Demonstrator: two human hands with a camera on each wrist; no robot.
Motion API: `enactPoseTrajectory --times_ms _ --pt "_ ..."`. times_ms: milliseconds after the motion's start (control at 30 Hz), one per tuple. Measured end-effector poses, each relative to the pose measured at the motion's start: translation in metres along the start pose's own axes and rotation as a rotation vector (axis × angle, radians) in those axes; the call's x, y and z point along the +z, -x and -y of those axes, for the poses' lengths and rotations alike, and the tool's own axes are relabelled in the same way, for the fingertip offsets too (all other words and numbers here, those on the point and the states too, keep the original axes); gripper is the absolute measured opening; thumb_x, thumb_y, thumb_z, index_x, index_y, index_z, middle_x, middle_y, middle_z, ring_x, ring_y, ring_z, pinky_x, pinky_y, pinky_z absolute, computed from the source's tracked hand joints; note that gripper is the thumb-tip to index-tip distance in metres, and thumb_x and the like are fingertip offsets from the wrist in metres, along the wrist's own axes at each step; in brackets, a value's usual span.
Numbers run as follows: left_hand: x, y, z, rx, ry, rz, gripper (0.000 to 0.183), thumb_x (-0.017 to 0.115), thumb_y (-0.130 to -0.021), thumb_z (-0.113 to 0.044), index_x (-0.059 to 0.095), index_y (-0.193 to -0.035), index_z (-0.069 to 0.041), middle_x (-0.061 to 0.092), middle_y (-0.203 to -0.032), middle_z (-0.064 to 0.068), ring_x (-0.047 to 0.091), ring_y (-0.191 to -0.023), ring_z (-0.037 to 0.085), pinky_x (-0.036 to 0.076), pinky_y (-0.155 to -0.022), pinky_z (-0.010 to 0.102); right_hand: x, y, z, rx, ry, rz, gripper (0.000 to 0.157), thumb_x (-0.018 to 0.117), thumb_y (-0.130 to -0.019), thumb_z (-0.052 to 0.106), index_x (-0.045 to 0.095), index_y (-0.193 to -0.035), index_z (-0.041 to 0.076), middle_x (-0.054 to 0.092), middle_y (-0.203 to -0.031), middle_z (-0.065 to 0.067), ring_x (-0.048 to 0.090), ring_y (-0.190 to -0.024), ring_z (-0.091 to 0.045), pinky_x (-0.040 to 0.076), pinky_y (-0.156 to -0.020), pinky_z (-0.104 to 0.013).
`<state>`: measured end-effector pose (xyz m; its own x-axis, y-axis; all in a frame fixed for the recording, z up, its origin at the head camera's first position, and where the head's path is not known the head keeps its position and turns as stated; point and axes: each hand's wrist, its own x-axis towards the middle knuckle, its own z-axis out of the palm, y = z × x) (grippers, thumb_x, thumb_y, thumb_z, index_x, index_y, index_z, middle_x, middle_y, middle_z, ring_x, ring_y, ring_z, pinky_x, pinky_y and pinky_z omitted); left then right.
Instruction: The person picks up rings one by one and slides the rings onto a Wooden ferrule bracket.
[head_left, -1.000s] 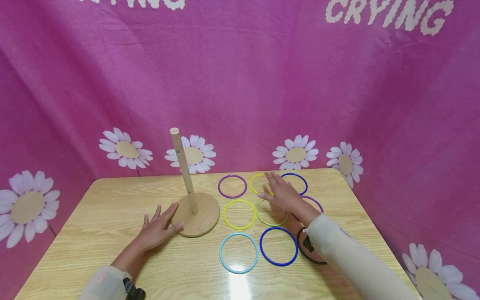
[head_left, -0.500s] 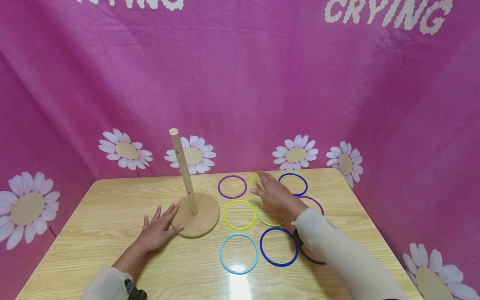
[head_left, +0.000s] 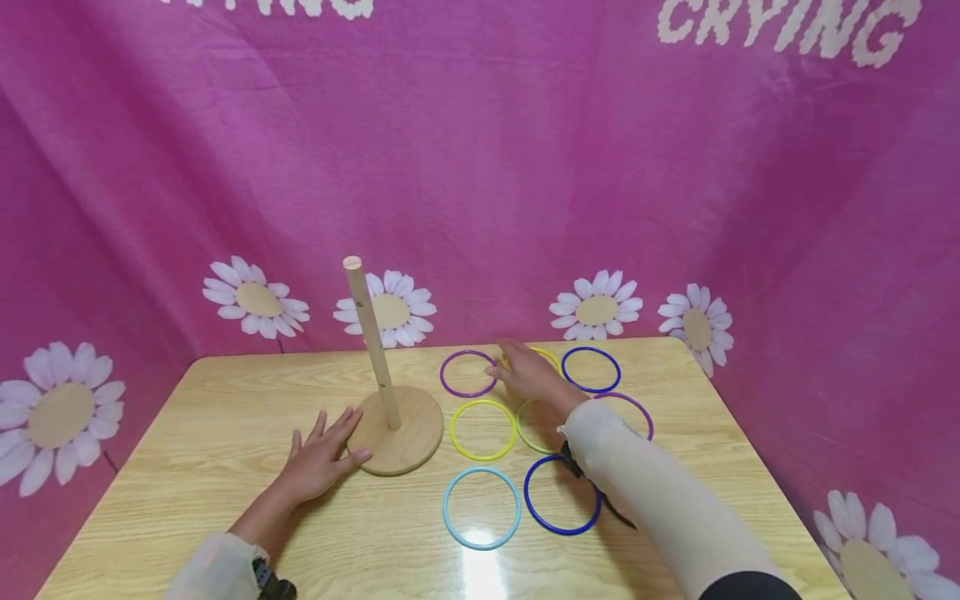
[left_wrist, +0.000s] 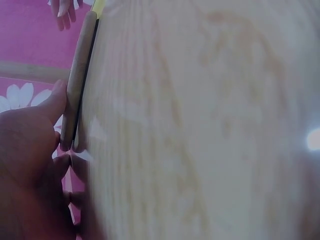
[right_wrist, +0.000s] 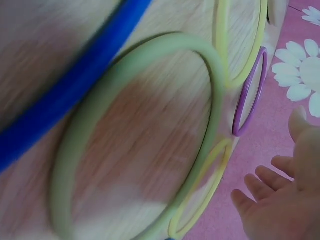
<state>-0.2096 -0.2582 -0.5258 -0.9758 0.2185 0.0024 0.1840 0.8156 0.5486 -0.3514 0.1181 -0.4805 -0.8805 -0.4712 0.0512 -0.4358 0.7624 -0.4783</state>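
My left hand (head_left: pixel 318 462) rests at the left edge of a round wooden base (head_left: pixel 416 442), which carries an upright wooden post (head_left: pixel 371 342). In the left wrist view its thumb (left_wrist: pixel 56 102) lies against the base, the other fingers beside it. My right hand (head_left: pixel 532 375) hovers over the back row of rings, its fingertips at the right side of a purple ring (head_left: pixel 468 396). It partly covers a yellow ring (head_left: pixel 552 357) and a light green ring (head_left: pixel 519 423). The right wrist view shows that hand (right_wrist: pixel 285 195) with fingers loosely spread and nothing in them.
Another yellow ring (head_left: pixel 483 460), a light blue ring (head_left: pixel 445 504) and a dark blue ring (head_left: pixel 527 492) lie nearer. A blue ring (head_left: pixel 591 392) and a second purple ring (head_left: pixel 637 404) lie right; the forearm mostly hides a black ring (head_left: pixel 621 518). Pink flowered cloth (head_left: pixel 480 183) hangs behind.
My right hand has moved left across the back row, from over the yellow ring to the purple ring's edge. The left hand stays at the base, and the rings lie as before.
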Motion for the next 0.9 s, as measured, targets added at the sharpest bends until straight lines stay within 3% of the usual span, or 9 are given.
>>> enactPoseTrajectory --times_ms 467,700,900 --pt "-0.003 0.002 -0.001 -0.003 -0.001 0.006 0.079 0.060 -0.101 -0.051 0.029 -0.164 -0.014 0.025 -0.169 0.015 0.003 -0.155 0.053 -0.009 -0.112 0.080 0.017 -0.034 0.004 -0.072 -0.008 -0.089 0.040 0.062 -0.104 0.013 0.059 -0.139 -0.006 0.066 -0.130 -0.026 0.059 -0.127 -0.040 0.044 -0.112 -0.050" --pt "-0.004 0.002 -0.003 -0.010 -0.014 0.009 0.079 0.060 -0.101 -0.052 0.029 -0.164 -0.015 0.026 -0.169 0.015 0.004 -0.155 0.053 -0.007 -0.112 0.080 0.016 -0.049 0.009 0.001 -0.051 -0.054 0.040 0.064 -0.102 0.008 0.060 -0.139 -0.006 0.065 -0.135 -0.024 0.059 -0.130 -0.039 0.045 -0.113 -0.047" --pt "-0.003 0.003 -0.003 0.001 0.001 -0.007 0.078 0.061 -0.101 -0.049 0.032 -0.163 -0.013 0.027 -0.168 0.016 0.005 -0.154 0.054 -0.007 -0.111 0.081 0.020 -0.058 0.008 0.008 -0.071 -0.038 0.039 0.066 -0.100 0.004 0.062 -0.137 -0.005 0.067 -0.132 -0.024 0.062 -0.125 -0.039 0.048 -0.109 -0.046"
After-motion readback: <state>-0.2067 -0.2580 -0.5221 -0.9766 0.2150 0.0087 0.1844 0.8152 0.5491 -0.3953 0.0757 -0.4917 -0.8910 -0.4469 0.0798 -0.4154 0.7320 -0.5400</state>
